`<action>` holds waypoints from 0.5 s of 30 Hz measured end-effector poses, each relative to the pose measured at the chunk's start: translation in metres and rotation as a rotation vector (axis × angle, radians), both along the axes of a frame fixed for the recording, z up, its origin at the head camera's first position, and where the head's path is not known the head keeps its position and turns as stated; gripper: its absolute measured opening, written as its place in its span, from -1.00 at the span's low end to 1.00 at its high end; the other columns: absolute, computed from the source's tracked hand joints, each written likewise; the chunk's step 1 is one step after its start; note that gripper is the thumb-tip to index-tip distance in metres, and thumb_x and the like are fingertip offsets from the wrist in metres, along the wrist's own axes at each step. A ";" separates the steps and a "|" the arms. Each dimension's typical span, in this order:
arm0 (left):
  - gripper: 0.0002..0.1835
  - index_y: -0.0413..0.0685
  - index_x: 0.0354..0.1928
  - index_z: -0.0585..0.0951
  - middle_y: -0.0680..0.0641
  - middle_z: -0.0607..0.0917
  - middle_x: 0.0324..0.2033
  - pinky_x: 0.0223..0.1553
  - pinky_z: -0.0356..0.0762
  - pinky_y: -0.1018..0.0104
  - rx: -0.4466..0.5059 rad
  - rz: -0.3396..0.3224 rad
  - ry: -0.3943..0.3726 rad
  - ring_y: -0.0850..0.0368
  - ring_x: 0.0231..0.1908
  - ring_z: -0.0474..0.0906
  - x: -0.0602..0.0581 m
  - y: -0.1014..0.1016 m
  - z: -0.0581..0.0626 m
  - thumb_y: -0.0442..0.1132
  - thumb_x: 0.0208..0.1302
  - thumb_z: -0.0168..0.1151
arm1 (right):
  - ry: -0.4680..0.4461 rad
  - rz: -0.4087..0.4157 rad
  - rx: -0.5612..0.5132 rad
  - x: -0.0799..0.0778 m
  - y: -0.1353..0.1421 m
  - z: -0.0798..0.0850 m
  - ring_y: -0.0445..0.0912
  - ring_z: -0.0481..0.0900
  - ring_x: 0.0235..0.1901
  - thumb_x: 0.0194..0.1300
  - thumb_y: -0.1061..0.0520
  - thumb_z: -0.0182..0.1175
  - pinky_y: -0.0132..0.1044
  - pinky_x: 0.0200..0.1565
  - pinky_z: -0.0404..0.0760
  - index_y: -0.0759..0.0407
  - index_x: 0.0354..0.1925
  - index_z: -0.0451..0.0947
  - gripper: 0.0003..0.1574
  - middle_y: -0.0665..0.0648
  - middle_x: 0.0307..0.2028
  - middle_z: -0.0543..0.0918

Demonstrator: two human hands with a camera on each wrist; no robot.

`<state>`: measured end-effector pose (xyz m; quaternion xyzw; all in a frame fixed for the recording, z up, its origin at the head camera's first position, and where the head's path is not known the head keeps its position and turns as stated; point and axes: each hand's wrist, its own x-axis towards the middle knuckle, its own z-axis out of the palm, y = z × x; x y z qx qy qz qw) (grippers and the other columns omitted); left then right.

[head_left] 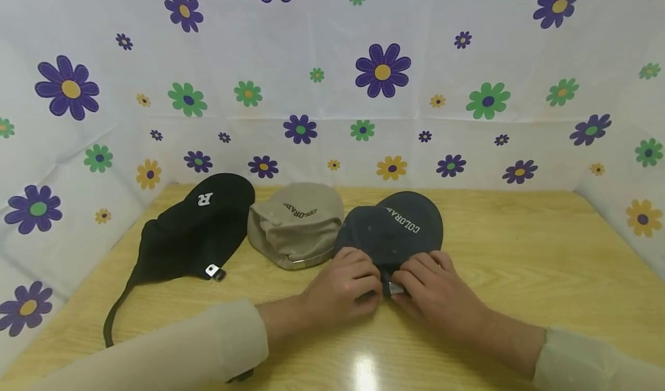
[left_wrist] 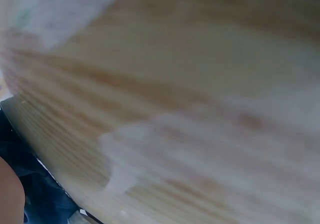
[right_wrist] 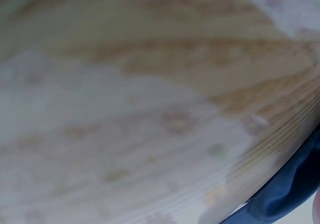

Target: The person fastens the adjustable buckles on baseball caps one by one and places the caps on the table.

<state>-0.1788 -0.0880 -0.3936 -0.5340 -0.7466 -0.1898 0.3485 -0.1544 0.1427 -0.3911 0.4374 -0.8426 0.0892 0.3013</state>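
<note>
A navy baseball cap [head_left: 400, 235] with white COLORADO lettering lies on the table, its brim toward the back. My left hand [head_left: 345, 284] grips its near edge on the left, fingers curled. On the other side my right hand [head_left: 439, 293] pinches the back strap beside a silver metal buckle [head_left: 396, 288]. The fingers hide most of the strap. In the left wrist view, navy fabric [left_wrist: 40, 189] shows at the lower left beside a bit of finger. The right wrist view has a fold of navy fabric [right_wrist: 285, 194] at its lower right corner.
Left of the navy cap sits a beige cap [head_left: 306, 220] with a buckled strap. Farther left lies a black cap [head_left: 202, 235] bearing a white R, its long strap [head_left: 118, 307] hanging loose. A flower-print cloth [head_left: 332, 44] stands behind the wooden table [head_left: 530, 252].
</note>
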 end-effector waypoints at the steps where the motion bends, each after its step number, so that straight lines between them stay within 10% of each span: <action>1: -0.90 0.07 -0.48 0.66 0.12 0.67 -0.39 -0.06 0.47 0.32 0.002 -0.001 0.003 0.21 -0.27 0.56 0.000 0.000 0.000 -0.30 0.02 0.40 | -0.011 0.001 0.002 0.000 0.000 0.000 -0.08 0.48 -0.18 0.55 -0.20 -0.14 -0.11 -0.08 0.33 0.08 -0.15 0.59 -0.51 0.00 -0.22 0.59; 15: -0.88 0.07 -0.50 0.64 0.12 0.66 -0.42 -0.06 0.46 0.30 0.023 -0.016 -0.009 0.19 -0.28 0.56 0.004 0.002 0.001 -0.32 -0.01 0.40 | -0.046 0.082 -0.056 0.000 0.001 -0.001 -0.10 0.41 -0.23 0.51 -0.13 -0.06 -0.17 -0.15 0.33 0.13 -0.15 0.57 -0.58 0.00 -0.24 0.53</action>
